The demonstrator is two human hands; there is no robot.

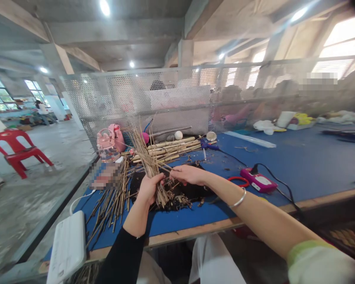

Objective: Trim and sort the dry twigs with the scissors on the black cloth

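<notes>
My left hand (150,188) is wrapped round a bundle of thin dry twigs (149,159), which stands tilted up over the table. Close beside the bundle, my right hand (187,174) has its fingers bent together around a thin twig (165,167) that reaches toward the bundle. Beneath both hands lies a black sheet (201,189) strewn with dry plant scraps (182,201). More loose twigs (114,205) are spread on the blue table left of my left hand.
Behind the twigs lie thicker sticks (177,146) and a blue glue gun (209,146). A clear bottle (108,152), a white power bank (67,244) and a magenta box (258,180) with a black cable surround the work. A perforated screen (121,94) borders the table's back.
</notes>
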